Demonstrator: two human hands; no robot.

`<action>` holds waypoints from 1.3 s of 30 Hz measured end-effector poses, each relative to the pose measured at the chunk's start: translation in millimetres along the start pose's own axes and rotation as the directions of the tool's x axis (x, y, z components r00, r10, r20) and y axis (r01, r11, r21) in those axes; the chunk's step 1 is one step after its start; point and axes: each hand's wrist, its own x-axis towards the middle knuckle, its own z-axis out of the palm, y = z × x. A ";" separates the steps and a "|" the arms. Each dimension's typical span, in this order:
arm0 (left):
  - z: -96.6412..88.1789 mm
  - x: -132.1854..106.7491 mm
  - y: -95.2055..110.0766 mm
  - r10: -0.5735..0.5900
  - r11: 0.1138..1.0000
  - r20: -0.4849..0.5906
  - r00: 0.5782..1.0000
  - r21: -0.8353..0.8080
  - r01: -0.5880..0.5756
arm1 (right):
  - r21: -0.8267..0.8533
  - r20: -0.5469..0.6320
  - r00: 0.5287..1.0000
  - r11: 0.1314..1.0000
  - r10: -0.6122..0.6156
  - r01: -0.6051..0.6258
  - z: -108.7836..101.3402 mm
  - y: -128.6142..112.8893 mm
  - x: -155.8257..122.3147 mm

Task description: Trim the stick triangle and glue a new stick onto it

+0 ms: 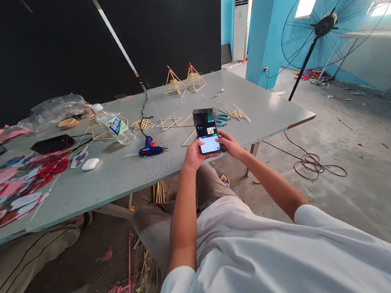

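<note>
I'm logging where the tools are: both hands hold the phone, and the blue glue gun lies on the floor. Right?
Not quite. In the head view the left hand and right hand do hold the phone, but the blue glue gun lies on the table, not on the floor.

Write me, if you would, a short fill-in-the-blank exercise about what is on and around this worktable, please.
1. The left hand and the right hand together hold a ____ at the near edge of the table.
2. The body of the glue gun lying on the table is mainly ____.
3. At the far side of the table stand ____ stick pyramids.
4. On the floor to the right stands a large ____ on a tilted pole.

Missing words: phone; blue; two; fan.
</note>
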 end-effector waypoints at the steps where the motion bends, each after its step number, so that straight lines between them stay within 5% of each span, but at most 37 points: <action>1: -0.5 0.5 -0.3 0.000 1.000 0.001 1.000 0.001 0.000 | 0.002 0.001 1.000 1.000 0.001 -0.001 0.2 -0.1 -0.1; 14: -2.5 2.0 -2.9 0.054 0.997 -0.013 0.998 0.056 -0.053 | 0.040 0.001 1.000 0.999 0.005 -0.005 1.4 -0.7 -1.0; 39: 5.6 -4.5 3.8 -0.016 0.998 0.050 0.999 -0.064 0.019 | 0.022 -0.041 0.999 1.000 0.015 -0.014 0.5 3.5 1.2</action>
